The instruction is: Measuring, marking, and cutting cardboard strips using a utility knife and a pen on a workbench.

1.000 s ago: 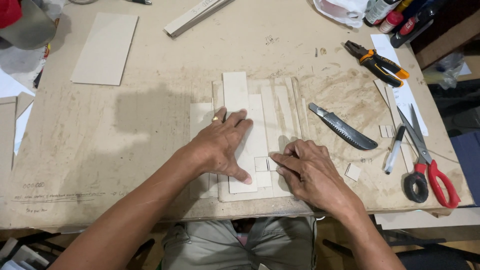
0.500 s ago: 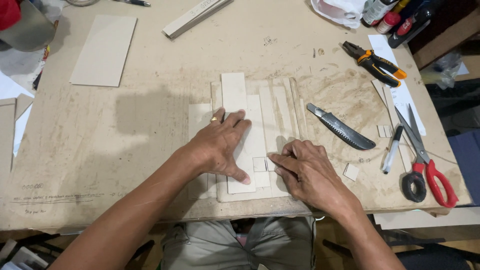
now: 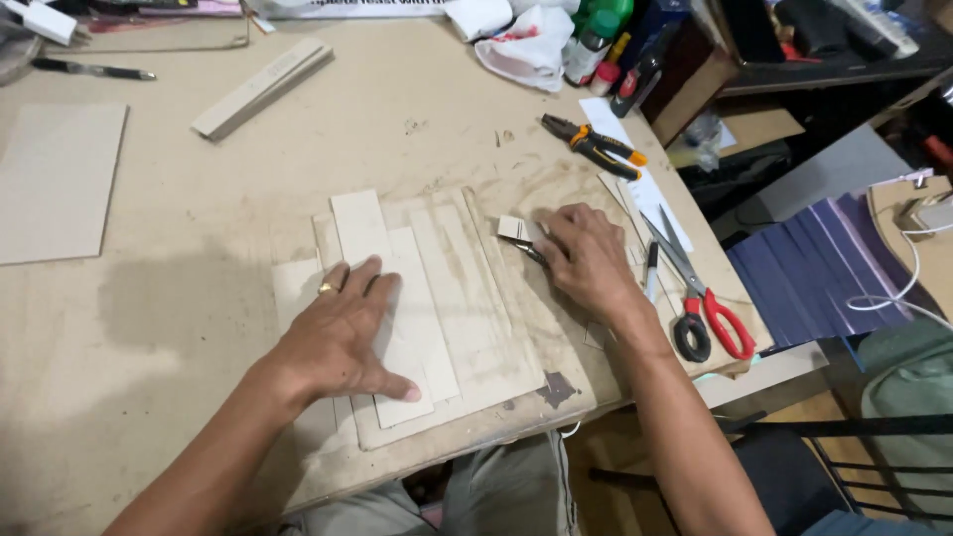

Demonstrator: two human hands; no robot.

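On the dusty counter [image 3: 199, 248], the left hand [image 3: 338, 342] lies spread flat on pale cardboard strips [image 3: 417, 298]; the right hand [image 3: 586, 258] curls over a knife [image 3: 523, 248], beside a small cardboard square [image 3: 516, 227] and red-handled scissors [image 3: 700, 298].

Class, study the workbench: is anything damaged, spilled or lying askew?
Yes. A dark stain or gouge marks the table's front edge, near the left hand. The stacked cardboard strips lie fanned, edges unaligned. Brown smears dirty the surface by the right hand.

Orange-handled pliers [image 3: 596, 146], red-handled scissors [image 3: 700, 298], black pen [image 3: 91, 70], loose board [image 3: 55, 182].
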